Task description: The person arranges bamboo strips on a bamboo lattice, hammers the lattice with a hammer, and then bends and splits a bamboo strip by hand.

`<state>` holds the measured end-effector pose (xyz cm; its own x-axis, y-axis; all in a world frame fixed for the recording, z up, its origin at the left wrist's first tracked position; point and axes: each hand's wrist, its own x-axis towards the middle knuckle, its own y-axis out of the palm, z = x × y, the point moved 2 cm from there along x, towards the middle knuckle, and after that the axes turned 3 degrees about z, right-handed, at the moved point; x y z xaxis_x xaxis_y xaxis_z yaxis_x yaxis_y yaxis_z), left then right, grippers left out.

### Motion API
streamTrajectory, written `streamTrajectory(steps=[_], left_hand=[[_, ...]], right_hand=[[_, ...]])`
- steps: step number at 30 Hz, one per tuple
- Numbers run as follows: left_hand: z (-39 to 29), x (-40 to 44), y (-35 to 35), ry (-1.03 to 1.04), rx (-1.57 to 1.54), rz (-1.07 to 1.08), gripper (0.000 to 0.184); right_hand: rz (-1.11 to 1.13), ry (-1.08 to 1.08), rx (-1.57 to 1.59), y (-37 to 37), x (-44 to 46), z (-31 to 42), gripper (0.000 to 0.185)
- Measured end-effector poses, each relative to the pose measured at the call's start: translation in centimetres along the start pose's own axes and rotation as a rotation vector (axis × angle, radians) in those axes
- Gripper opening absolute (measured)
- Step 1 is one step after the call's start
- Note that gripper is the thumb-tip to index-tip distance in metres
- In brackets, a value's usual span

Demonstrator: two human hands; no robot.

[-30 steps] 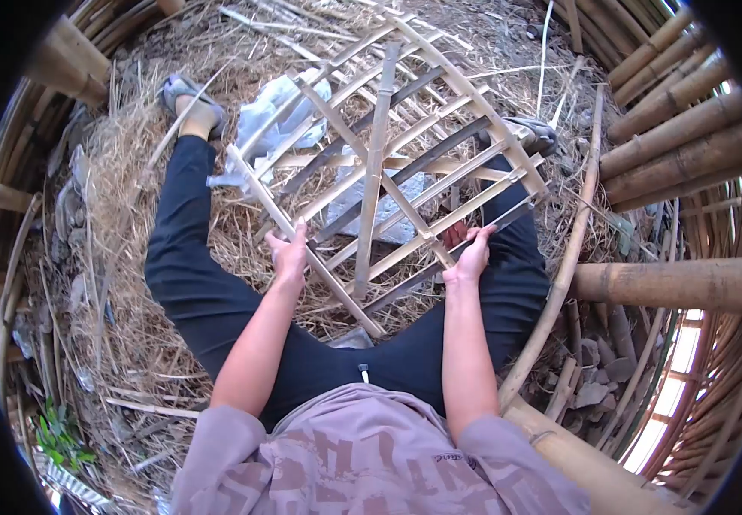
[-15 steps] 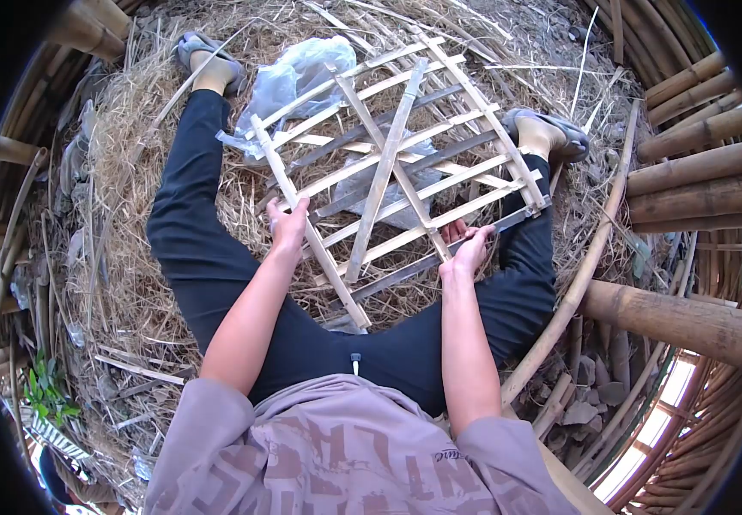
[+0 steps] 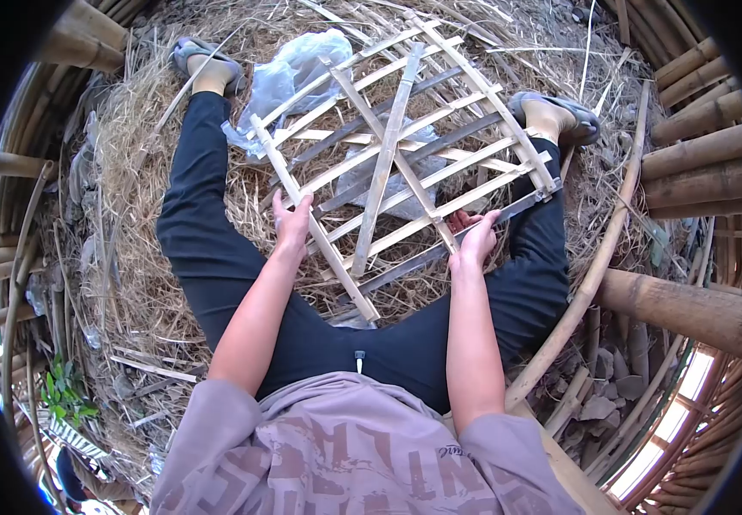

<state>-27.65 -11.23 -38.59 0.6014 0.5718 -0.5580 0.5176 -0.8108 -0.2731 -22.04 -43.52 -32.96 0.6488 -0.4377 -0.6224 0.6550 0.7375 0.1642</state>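
A lattice frame of split bamboo strips (image 3: 386, 159) lies tilted between my spread legs, with pale and dark slats crossing at angles. My left hand (image 3: 292, 221) is closed around the strip along its left side, thumb on top. On the near right side, my right hand (image 3: 476, 244) grips the dark outer slat close to the end of a crossing strip. Some of the right fingers are hidden under the slat. The frame's right corner rests over or near my right lower leg.
Dry straw (image 3: 173, 163) covers the ground. A crumpled clear plastic bag (image 3: 302, 69) lies beyond the frame, partly under it. Thick bamboo poles (image 3: 688, 309) stand at the right, and a long curved bamboo piece (image 3: 602, 257) runs beside my right leg. Green leaves (image 3: 63, 390) show at lower left.
The whole view has shifted slightly, so the surroundings appear a little further right and higher. Both hands keep their hold on the lattice frame, with hardly any movement.
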Motion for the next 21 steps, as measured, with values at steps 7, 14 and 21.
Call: streamTrajectory(steps=[7,14,21], left_hand=[[0.7,0.6,0.3,0.006,-0.034,0.077,0.084],[-1.0,-1.3,0.6,0.043,0.013,0.001,0.081],[-2.0,-2.3,0.3,0.067,0.161,-0.188,0.085]], right_hand=[[-0.017,0.052,0.066,0.0,0.1,0.3,0.055],[-0.015,0.066,-0.019,0.2,0.3,0.6,0.056],[-0.018,0.048,-0.015,-0.1,1.1,0.7,0.042]])
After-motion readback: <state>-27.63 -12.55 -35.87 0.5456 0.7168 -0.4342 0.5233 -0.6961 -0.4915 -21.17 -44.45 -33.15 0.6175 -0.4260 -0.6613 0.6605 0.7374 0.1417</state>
